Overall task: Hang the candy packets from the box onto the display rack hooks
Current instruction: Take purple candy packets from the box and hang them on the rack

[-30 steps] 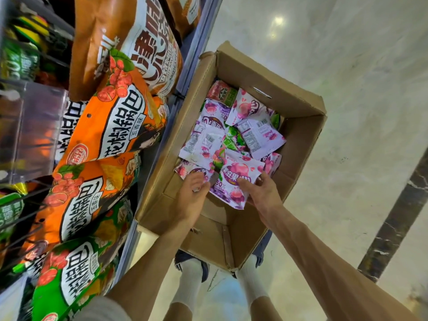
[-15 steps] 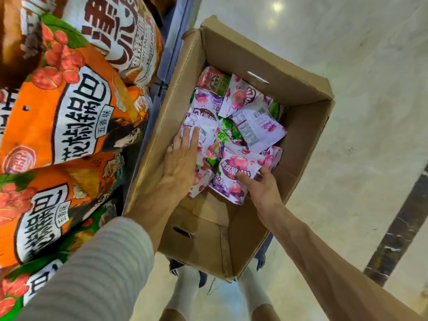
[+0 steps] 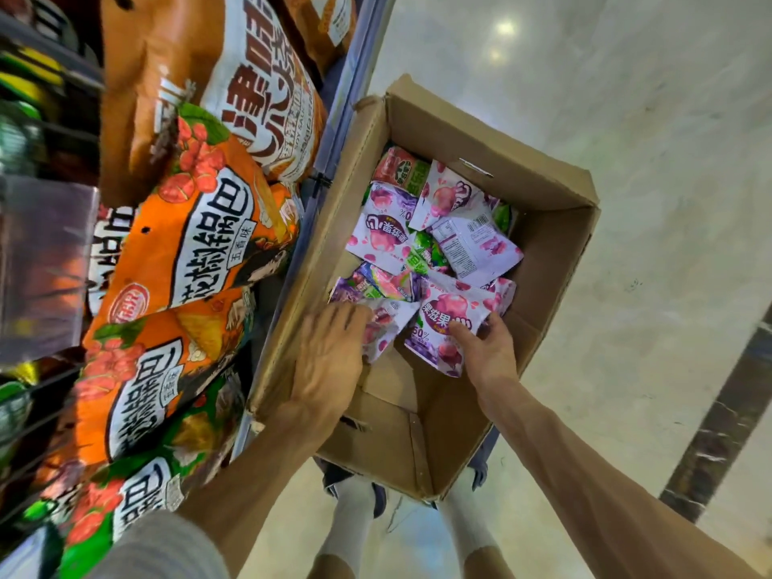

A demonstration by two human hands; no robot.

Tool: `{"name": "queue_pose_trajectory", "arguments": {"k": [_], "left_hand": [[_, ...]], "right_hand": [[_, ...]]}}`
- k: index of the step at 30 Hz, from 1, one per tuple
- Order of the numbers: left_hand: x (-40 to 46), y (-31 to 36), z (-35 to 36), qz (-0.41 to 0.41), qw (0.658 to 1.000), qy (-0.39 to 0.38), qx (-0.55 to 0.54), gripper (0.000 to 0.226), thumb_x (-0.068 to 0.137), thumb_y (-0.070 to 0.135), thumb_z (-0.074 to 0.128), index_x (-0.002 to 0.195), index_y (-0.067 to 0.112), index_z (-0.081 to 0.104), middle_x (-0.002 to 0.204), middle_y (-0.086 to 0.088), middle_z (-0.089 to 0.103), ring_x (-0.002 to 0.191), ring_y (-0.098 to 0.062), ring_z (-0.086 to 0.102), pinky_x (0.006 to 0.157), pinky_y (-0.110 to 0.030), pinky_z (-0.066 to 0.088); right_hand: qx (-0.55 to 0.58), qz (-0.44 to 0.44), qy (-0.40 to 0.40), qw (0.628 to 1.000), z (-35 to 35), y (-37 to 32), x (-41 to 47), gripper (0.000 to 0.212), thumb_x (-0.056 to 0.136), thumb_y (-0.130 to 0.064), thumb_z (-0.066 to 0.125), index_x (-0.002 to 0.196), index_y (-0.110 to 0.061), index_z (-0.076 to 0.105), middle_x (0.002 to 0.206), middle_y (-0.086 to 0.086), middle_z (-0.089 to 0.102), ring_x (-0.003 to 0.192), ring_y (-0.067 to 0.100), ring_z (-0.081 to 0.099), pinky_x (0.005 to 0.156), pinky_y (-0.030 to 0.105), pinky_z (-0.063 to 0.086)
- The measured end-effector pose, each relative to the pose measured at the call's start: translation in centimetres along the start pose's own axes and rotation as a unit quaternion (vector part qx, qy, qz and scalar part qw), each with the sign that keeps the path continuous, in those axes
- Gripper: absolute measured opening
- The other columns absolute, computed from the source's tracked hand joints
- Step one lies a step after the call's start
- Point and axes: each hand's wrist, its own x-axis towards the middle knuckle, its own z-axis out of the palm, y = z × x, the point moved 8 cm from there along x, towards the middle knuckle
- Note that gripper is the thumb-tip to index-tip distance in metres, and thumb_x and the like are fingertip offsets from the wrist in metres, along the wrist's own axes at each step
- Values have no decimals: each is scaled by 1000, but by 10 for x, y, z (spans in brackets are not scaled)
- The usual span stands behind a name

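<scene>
The left hand (image 3: 330, 353) covers part of a pink candy packet (image 3: 386, 328), so its picture is hard to see. Its fingertips are blurry. The right hand (image 3: 486, 353) hides the corner of another packet (image 3: 447, 323). Packets deeper in the box (image 3: 480, 148) are buried under others. The big snack bags (image 3: 188, 244) run off the left edge.

floor (image 3: 626, 202): pale glossy marble | dark stone strip (image 3: 727, 424) | ceiling-light reflections (image 3: 505, 29)
</scene>
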Motion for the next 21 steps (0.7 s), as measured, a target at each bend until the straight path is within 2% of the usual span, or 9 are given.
{"name": "queue_pose_trajectory", "arguments": {"k": [3,5,6,9,11,13,15,17,21], "left_hand": [[7,-3,-12,-11,999,35,-29,33,93,20,50,125,15,58,118,-8,64,110,-30,60,92,-41,45],[27,-3,-15,-19,997,29,-74,43,90,15,61,132,17,53,123,-5,61,113,-24,58,92,-35,46],[39,-5,-15,-37,994,39,-97,50,90,12,62,138,18,50,127,-5,59,116,-23,57,95,-32,47],[69,-13,-3,-114,977,76,-165,66,93,6,65,153,17,39,146,-9,50,134,-27,49,109,-43,46],[66,-3,-3,-110,969,137,-175,70,94,8,68,155,15,36,157,-9,42,146,-26,39,114,-47,42],[44,9,-10,-105,957,206,-174,59,97,8,64,151,14,42,156,-8,45,146,-24,39,116,-49,39],[16,12,-9,-147,932,251,-218,50,98,11,63,146,12,48,147,-8,52,138,-25,48,111,-47,43],[-5,4,9,-223,881,260,-326,47,97,14,66,142,9,51,137,-10,56,129,-24,53,103,-45,49],[5,-12,50,-339,802,156,-466,62,93,33,72,147,18,43,142,-4,55,134,-21,52,108,-50,49]], "right_hand": [[-23,-8,25,999,1,0,6,27,100,-19,65,126,-17,59,101,3,75,71,13,71,51,18,54],[-29,-20,33,999,2,0,10,31,101,-17,64,131,-15,57,99,9,75,74,19,72,51,18,54],[-29,-22,36,999,2,1,12,32,101,-16,64,132,-13,56,97,9,74,80,24,74,50,17,54],[-36,-23,37,998,3,4,19,28,101,-16,63,129,-13,58,98,8,75,97,31,73,54,23,60],[-41,-18,32,998,5,7,22,29,101,-19,64,130,-16,58,93,2,74,96,25,74,59,27,62],[-39,-17,32,999,5,10,23,30,101,-19,64,130,-18,58,89,-7,72,91,15,74,56,21,59],[-38,-16,31,999,5,10,23,29,101,-19,64,129,-17,57,97,-3,73,88,19,75,57,23,60],[-42,-12,34,998,5,12,24,35,101,-21,64,134,-14,55,109,5,74,93,30,75,68,33,64],[-38,-15,35,999,5,13,29,37,101,-22,65,135,-15,55,114,3,74,90,22,77,81,41,64]]}}
